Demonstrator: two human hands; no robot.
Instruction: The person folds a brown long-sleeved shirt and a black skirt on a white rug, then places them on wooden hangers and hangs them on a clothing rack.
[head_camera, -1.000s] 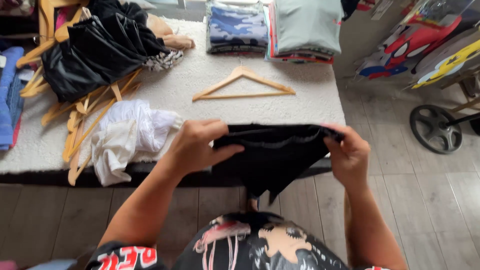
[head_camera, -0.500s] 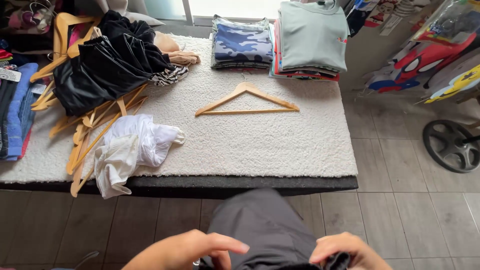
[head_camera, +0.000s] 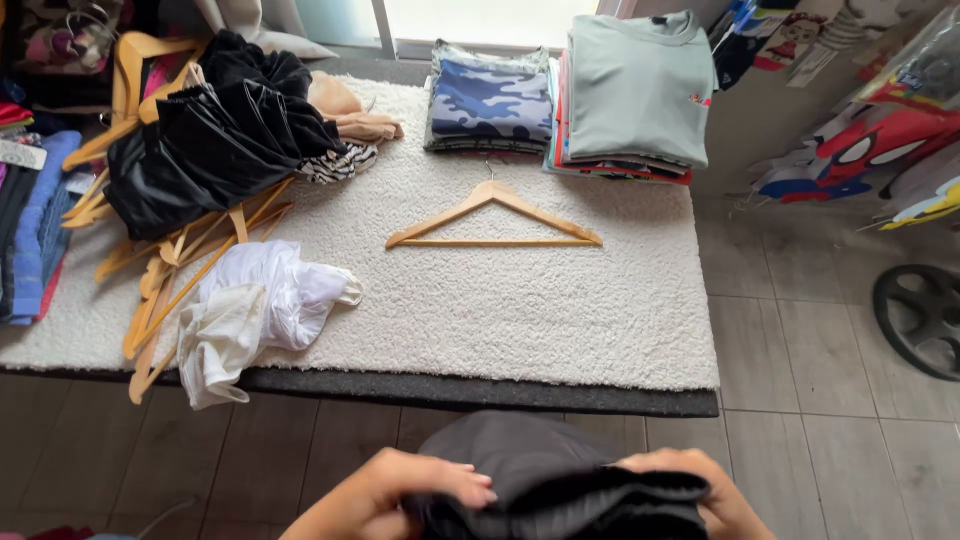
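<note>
- Grey floor tiles (head_camera: 800, 340) surround a white shaggy rug (head_camera: 560, 310) with a dark border, which takes up most of our view from above.
- At the bottom edge we hold a dark grey garment (head_camera: 545, 470), bunched and folded over between our hands, low in front of us and off the rug.
- Our left hand (head_camera: 425, 490) is closed on the garment's left side, fingers curled over the fold.
- Our right hand (head_camera: 700, 490) grips the right side; only its top part shows, the rest being cut off by the frame.
- On the rug's middle lies a single wooden hanger (head_camera: 494, 218), flat, with its hook pointing away from us.
- Left of it a crumpled white garment (head_camera: 255, 310) rests near the rug's front edge, partly over a loose heap of wooden hangers (head_camera: 175, 270).
- Behind that heap sits a pile of black clothes (head_camera: 215, 140), with a tan piece and a zebra-striped piece just beside it.
- At the far side of the rug we see a folded stack topped by a blue camouflage shirt (head_camera: 490, 100).
- Right next to it stands a taller stack topped by a pale green shirt (head_camera: 640, 85).
- A black wheel (head_camera: 920, 315) shows at the right edge, well apart from the rug.
- Blue clothes (head_camera: 45, 220) lie along the left edge.
</note>
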